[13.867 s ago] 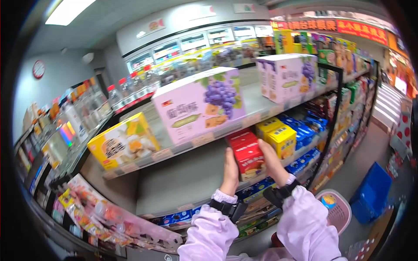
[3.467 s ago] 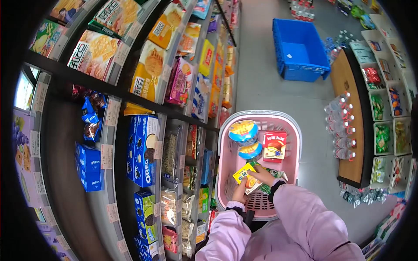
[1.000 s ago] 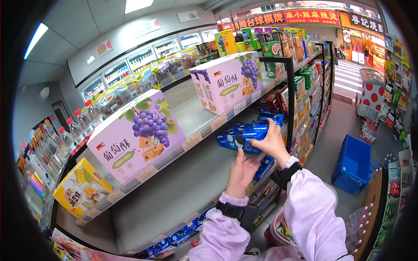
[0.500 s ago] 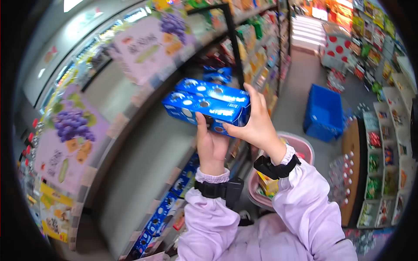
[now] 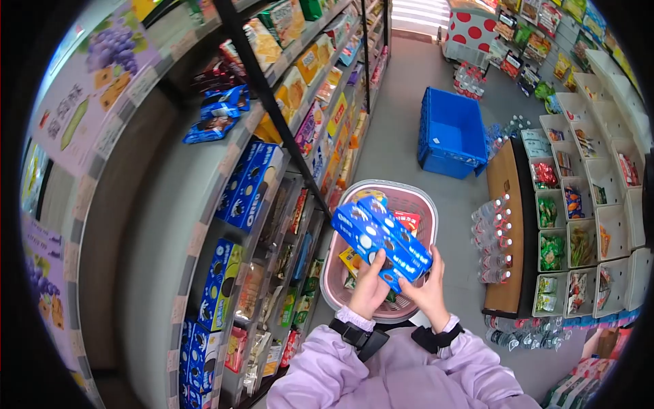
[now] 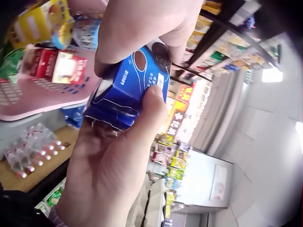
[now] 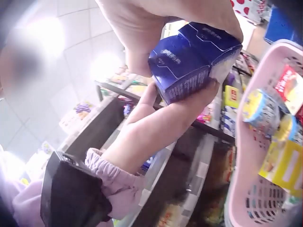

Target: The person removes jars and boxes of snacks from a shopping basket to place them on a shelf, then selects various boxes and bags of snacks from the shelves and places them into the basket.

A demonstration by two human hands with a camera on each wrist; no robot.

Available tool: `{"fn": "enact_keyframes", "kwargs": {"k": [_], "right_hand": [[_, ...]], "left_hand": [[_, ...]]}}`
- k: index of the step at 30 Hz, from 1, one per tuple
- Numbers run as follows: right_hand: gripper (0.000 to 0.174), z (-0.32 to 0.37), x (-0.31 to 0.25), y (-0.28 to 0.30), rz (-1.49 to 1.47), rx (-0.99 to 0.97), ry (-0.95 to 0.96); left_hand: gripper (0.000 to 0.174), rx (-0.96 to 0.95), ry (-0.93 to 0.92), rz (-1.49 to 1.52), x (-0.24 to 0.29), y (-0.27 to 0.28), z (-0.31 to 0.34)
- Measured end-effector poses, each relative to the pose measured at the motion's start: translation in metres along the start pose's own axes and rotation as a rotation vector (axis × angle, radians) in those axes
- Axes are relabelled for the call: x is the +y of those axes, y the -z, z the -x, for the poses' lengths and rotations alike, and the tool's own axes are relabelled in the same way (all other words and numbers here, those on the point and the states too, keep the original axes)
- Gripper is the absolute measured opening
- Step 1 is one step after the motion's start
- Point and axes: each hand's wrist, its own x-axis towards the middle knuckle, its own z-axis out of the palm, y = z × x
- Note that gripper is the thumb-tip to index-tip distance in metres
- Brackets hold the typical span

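Observation:
Two blue Oreo boxes (image 5: 381, 238) lie side by side, tilted, over the pink basket (image 5: 434, 225). My left hand (image 5: 368, 292) grips them from the left, its thumb on the printed face in the left wrist view. The right hand (image 5: 429, 290) holds their near right end. In the right wrist view, the box ends (image 7: 177, 68) show between both hands. Below, the basket holds a red box (image 5: 407, 219), a yellow box (image 5: 349, 260) and round tubs (image 7: 261, 111) with blue and yellow wrapping, partly hidden by the Oreo boxes in the head view.
Snack shelves run along the left, with blue packets (image 5: 216, 116) on an upper one. A blue crate (image 5: 453, 133) stands on the floor ahead. To the right are bottles (image 5: 492, 238), a wooden-sided stand (image 5: 503, 204) and white candy bins (image 5: 581, 242).
Earlier my hands held a red box at the shelf, then a yellow box over the basket. Since one second ago, both hands have carried the Oreo boxes off the shelf to above the basket.

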Motion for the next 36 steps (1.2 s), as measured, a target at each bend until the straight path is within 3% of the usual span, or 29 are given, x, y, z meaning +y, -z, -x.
{"fn": "enact_keyframes", "kwargs": {"k": [8, 11, 14, 15, 18, 19, 22, 27, 30, 36], "right_hand": [[0.102, 0.037, 0.076, -0.005, 0.220, -0.054, -0.325], [0.104, 0.046, 0.081, -0.004, 0.247, -0.107, -0.411], [0.103, 0.049, 0.084, 0.002, 0.173, -0.281, -0.481], [0.088, 0.048, 0.082, 0.003, 0.293, -0.307, -0.321], [0.067, 0.045, 0.107, -0.002, -0.109, -0.396, -0.517], [0.046, 0.051, 0.117, -0.010, -0.191, -0.296, -0.509], [0.038, 0.056, 0.129, -0.008, -0.022, -0.342, -0.616], [0.042, 0.065, 0.132, -0.018, -0.186, -0.170, -0.592], [0.042, 0.060, 0.125, -0.013, -0.206, -0.198, -0.711], [0.051, 0.067, 0.124, -0.026, -0.246, -0.092, -0.546]], "left_hand": [[0.036, 0.170, 0.359, 0.037, -0.077, 0.096, -0.036], [0.038, 0.177, 0.461, -0.029, -0.073, 0.094, -0.035], [0.043, 0.116, 0.576, -0.105, -0.059, 0.103, -0.040], [0.044, 0.095, 0.599, -0.139, -0.055, 0.109, -0.042], [0.045, 0.050, 0.657, -0.187, -0.043, 0.122, -0.044], [0.045, 0.035, 0.682, -0.187, -0.038, 0.122, -0.044], [0.045, 0.031, 0.742, -0.173, -0.033, 0.127, -0.043], [0.046, 0.019, 0.773, -0.187, -0.037, 0.134, -0.051], [0.046, 0.037, 0.769, -0.152, -0.049, 0.146, -0.058], [0.043, 0.152, 0.707, -0.172, -0.056, 0.159, -0.066]]}}
